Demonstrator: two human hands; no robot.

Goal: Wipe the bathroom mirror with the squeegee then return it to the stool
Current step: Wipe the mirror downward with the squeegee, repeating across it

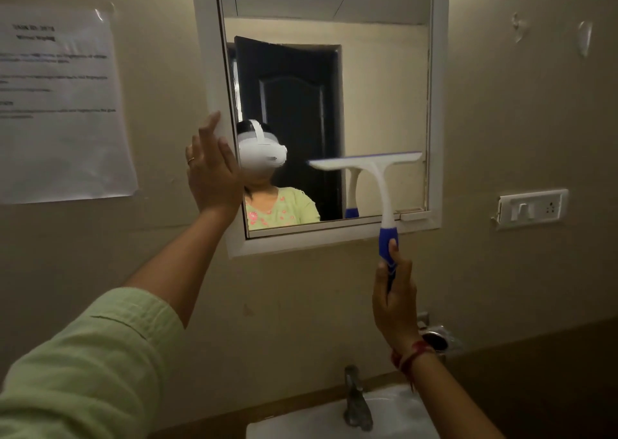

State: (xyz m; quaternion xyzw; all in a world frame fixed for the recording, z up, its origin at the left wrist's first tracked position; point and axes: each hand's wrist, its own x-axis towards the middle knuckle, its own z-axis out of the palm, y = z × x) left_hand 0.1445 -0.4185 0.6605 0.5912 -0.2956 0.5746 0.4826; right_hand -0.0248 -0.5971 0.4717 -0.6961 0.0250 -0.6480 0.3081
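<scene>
Left to right: paper notice [63, 104] taped to the wall, then the left hand [210, 171] flat against the left side of the mirror's white frame [434, 104]. Its fingers [210, 131] are straight and together, gripping nothing; it looks like it's bracing the cabinet door. The mirror [384, 87] fills the middle. The squeegee [379, 184] sits over the lower right part of the glass. Its blade [364, 161] has its long axis roughly horizontal, with the right end near the right frame and the left end about mid-glass. The blade looks to be on the glass, since its reflection sits right behind it, but contact isn't certain. The handle runs down from the blade, crosses the bottom frame and ends in the right hand [396, 298] below the mirror, fingers clamped round the blue grip with the thumb up along it. So the tool stands above its hand, with the blade across the stroke direction. My read is that a downward pull clears only the short strip left under the blade; the upper glass and the left half need the blade carried back up and over. The right hand does all the wiping and the left only steadies. Further right is a switch plate [531, 208] on the wall. Below are a tap [356, 402] and basin [394, 415]. The stool is not in view, so I can't say which way the return goes.
</scene>
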